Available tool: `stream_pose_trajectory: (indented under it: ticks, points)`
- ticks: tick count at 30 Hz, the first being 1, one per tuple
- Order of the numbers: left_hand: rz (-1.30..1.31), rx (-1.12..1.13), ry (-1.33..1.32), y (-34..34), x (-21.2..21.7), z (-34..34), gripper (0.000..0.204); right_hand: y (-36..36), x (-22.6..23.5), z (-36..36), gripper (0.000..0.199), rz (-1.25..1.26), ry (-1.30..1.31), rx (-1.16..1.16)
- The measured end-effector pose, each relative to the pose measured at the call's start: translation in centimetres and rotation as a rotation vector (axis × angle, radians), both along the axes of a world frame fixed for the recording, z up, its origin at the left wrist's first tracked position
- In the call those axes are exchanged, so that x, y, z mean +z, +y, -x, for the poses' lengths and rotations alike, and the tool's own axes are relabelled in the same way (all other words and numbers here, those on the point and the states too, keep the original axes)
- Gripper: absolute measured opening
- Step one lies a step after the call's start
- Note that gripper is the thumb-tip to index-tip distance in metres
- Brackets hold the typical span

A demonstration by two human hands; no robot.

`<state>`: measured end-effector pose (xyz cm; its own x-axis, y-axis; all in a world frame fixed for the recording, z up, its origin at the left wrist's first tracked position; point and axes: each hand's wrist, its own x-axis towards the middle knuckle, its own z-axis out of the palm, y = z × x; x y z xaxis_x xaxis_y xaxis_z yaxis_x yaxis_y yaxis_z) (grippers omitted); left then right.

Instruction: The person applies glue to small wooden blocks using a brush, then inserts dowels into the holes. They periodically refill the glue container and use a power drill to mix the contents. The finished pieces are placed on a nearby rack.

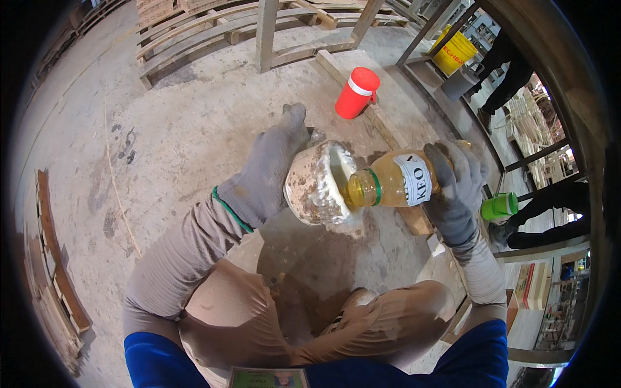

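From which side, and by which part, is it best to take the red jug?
I would take the red jug by its handle, coming from the picture's right: the handle sticks out on that side, while the body is round and shows no other grip.

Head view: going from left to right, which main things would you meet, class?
Long brown wooden plank, grey-gloved left hand, crusted beige round container, transparent yellowish bottle, grey-gloved right hand, bright green plastic container.
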<state>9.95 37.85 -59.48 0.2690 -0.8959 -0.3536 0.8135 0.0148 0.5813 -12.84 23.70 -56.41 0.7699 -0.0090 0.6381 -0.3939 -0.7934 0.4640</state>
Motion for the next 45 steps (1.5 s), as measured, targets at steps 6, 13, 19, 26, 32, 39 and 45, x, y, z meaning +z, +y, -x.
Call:
stream_pose_trajectory:
  ticks: [6,13,19,26,32,39,45]
  points:
    - [-0.025,-0.058,0.027,0.0,-0.5,-0.3,0.046,-0.1,-0.5,0.3,0.052,0.040,-0.027,0.027]
    - [-0.176,0.058,-0.115,-0.6,-1.5,-0.7,0.056,-0.2,-0.6,0.7,0.052,-0.301,0.064,0.133]
    - [-0.258,0.160,-0.282,-0.5,-1.2,-0.1,0.053,-0.7,-1.0,0.8,0.054,-0.568,0.191,0.189]
    - [-0.328,0.080,-1.400,-0.2,-2.8,-0.5,0.050,-1.1,-1.8,1.2,0.050,-0.880,0.321,0.244]
    - [-0.345,0.119,-1.317,-0.1,-2.3,-0.4,0.042,-0.9,-3.0,1.6,0.058,-0.975,0.489,0.202]
    - [-0.129,0.169,-0.431,-0.3,-2.8,-1.5,0.062,-2.2,-12.1,8.6,0.065,-2.126,0.088,0.221]
    - [-0.203,0.185,-0.427,-0.9,-1.9,-0.3,0.051,-5.3,-16.2,12.2,0.048,-2.535,-1.040,0.271]
